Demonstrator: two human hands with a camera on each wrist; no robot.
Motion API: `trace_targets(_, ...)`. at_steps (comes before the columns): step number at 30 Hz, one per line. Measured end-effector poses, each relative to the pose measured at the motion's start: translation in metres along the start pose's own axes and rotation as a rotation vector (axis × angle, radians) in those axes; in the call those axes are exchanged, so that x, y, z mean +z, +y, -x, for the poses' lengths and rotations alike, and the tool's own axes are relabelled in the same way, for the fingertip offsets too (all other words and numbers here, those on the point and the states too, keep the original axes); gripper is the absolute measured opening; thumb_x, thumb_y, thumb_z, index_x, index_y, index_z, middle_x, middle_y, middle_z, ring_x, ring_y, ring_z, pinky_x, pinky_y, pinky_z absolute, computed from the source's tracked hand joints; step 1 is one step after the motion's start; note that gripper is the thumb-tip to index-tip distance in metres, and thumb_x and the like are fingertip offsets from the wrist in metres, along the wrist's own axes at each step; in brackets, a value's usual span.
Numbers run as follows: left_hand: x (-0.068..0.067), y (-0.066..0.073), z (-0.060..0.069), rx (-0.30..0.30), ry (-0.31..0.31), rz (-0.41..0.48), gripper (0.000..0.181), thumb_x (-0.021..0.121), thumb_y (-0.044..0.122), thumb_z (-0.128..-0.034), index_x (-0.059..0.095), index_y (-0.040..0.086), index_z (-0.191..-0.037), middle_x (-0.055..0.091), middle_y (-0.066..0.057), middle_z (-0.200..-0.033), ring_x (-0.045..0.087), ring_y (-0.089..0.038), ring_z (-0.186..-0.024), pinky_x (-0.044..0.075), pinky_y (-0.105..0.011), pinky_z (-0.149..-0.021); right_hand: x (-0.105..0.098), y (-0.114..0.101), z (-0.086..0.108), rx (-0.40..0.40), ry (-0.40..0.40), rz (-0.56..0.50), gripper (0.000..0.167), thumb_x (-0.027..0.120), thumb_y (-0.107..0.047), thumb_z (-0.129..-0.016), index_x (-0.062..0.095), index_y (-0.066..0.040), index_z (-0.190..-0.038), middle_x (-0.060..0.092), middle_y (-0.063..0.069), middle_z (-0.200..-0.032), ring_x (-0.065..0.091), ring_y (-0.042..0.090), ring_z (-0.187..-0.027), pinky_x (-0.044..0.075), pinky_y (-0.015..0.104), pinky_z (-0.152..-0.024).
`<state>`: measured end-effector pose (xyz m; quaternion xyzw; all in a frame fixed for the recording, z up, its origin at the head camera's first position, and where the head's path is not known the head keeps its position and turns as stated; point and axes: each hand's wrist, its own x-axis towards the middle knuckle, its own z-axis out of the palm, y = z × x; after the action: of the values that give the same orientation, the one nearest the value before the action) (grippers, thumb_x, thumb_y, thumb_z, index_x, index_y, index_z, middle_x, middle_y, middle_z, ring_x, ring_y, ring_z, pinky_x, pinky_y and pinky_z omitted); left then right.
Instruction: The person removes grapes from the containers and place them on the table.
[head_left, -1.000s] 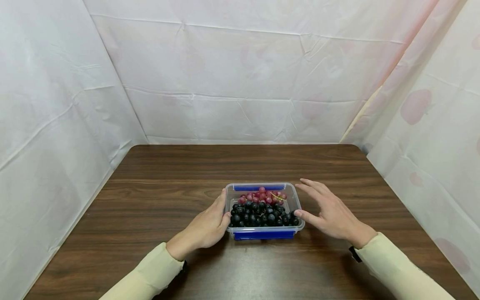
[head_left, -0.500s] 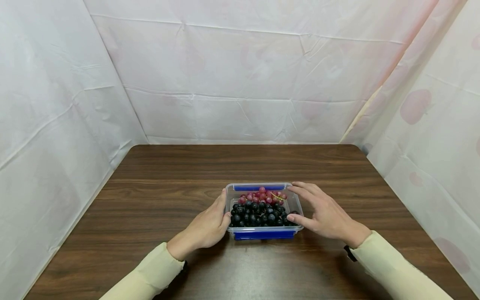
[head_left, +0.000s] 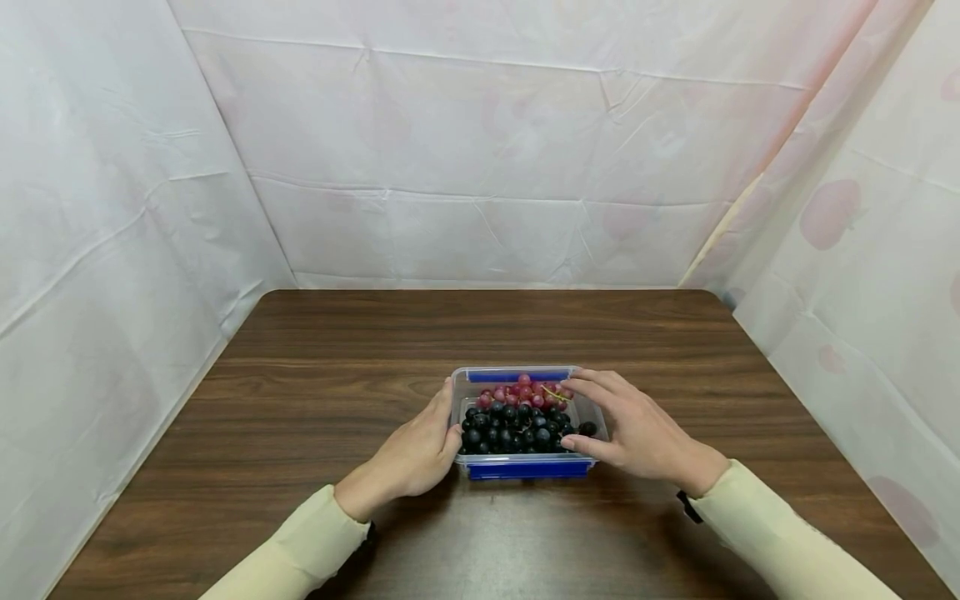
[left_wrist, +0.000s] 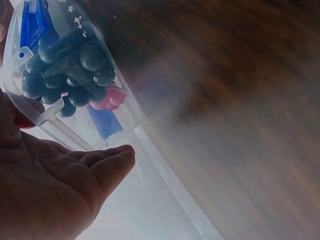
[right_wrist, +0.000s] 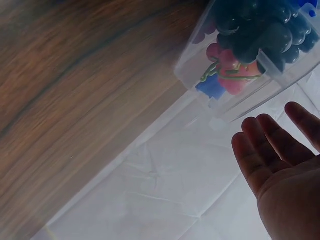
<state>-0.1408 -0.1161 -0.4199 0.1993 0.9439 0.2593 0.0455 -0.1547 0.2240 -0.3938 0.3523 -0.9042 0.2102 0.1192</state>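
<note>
A clear plastic food container (head_left: 528, 472) with blue clips stands on the table, holding dark grapes (head_left: 517, 429) at the near side. Behind them lies a smaller bunch of red grapes (head_left: 525, 390) with a green stem. My left hand (head_left: 412, 446) rests along the container's left side, fingers straight, thumb at the rim. Over the right end of the container is my right hand (head_left: 637, 425), fingers extended and thumb apart, with no grape visible between them. In the right wrist view its fingers (right_wrist: 272, 140) appear beside the clear wall; contact cannot be told.
The dark wood table (head_left: 337, 350) extends around the container on all sides. White sheets (head_left: 480, 167) hang behind it and along both sides.
My right hand has moved left, from beside the container's right wall to over its right end. The left hand and container have stayed put.
</note>
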Motion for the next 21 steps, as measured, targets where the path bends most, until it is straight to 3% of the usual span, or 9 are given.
trace_targets(11, 0.0, 0.001, 0.0, -0.002, -0.006, 0.005, 0.072, 0.041, 0.028, -0.1087, 0.003, 0.0, -0.163, 0.016, -0.017, -0.169, 0.027, -0.026, -0.152, 0.031, -0.045, -0.12, 0.003, -0.007, -0.007, -0.04, 0.013, -0.027, 0.069, 0.076, -0.054, -0.089, 0.058, -0.018, -0.146, 0.055, 0.003, -0.145, 0.049, 0.031, -0.138, 0.047, 0.053, -0.106)
trace_targets(21, -0.001, 0.001, 0.001, -0.002, -0.006, 0.011, 0.072, 0.041, 0.028, -0.1087, 0.003, 0.0, -0.163, 0.016, -0.017, -0.168, 0.027, -0.026, -0.152, 0.03, -0.045, -0.121, 0.007, -0.014, -0.013, -0.09, 0.005, -0.029, 0.07, 0.076, -0.053, -0.088, 0.06, -0.013, -0.143, 0.058, 0.001, -0.14, 0.054, 0.024, -0.133, 0.049, 0.051, -0.103)
